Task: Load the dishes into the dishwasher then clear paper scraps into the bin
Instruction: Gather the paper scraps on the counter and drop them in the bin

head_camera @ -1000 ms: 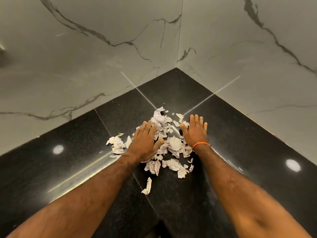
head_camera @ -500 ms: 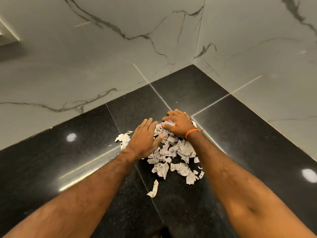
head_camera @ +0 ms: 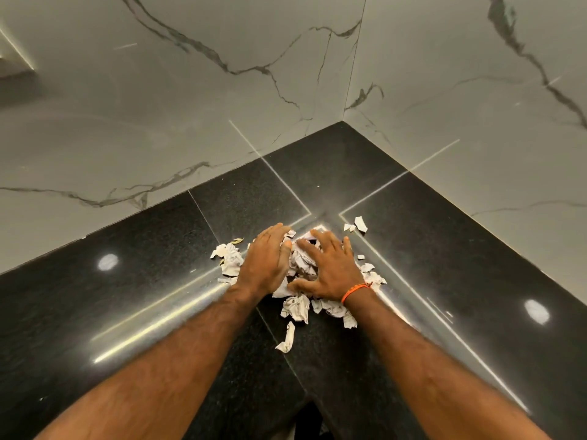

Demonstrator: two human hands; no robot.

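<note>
A heap of crumpled white paper scraps (head_camera: pixel 303 265) lies on the black granite counter (head_camera: pixel 127 312) near its inner corner. My left hand (head_camera: pixel 265 263) rests flat against the heap's left side, fingers straight and together. My right hand (head_camera: pixel 330 268), with an orange band at the wrist, lies spread over the heap's right side, fingers splayed and pressing on the paper. Loose scraps lie outside both hands: a cluster at the left (head_camera: pixel 228 260), two pieces beyond the right hand (head_camera: pixel 357 224), several under the wrists (head_camera: pixel 297 308) and one strip nearer me (head_camera: pixel 287 339). No bin or dishwasher is in view.
Grey-veined marble walls (head_camera: pixel 190 106) close the counter on two sides and meet at the corner (head_camera: pixel 343 122). The counter's front edge forms an inner angle near the bottom centre (head_camera: pixel 306 404).
Both hands have drawn closer together over the heap, bunching the paper between them. My right hand came back from the far side to the heap's right, leaving two pieces behind it.
</note>
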